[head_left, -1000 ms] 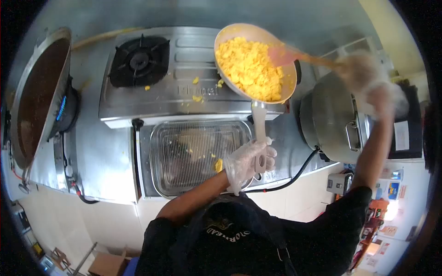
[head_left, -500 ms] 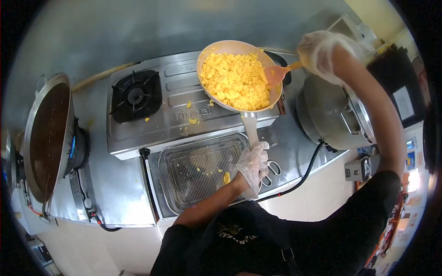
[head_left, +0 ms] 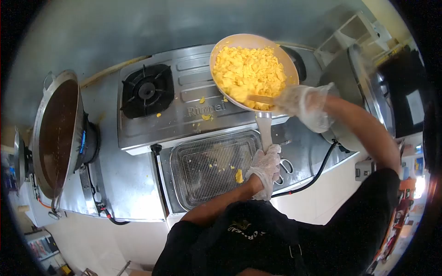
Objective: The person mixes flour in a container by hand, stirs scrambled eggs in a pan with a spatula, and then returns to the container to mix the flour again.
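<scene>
Fluffy yellow scrambled egg (head_left: 251,71) fills the round pale pan (head_left: 221,55); gloved left hand (head_left: 264,168) grips its handle, right hand (head_left: 304,103) grips a wooden spatula (head_left: 260,99), over the steel stove (head_left: 184,115) and counter (head_left: 115,170).

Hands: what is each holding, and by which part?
Left hand grips the pan by its handle end; right hand holds the spatula by its handle.

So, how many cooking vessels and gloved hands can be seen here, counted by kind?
Frying pans: 1, pan of yellow egg
Large woks: 1, wok
Lidded pots: 1, pot
Gloved hands: 2, left hand, right hand
Total: 5
</scene>
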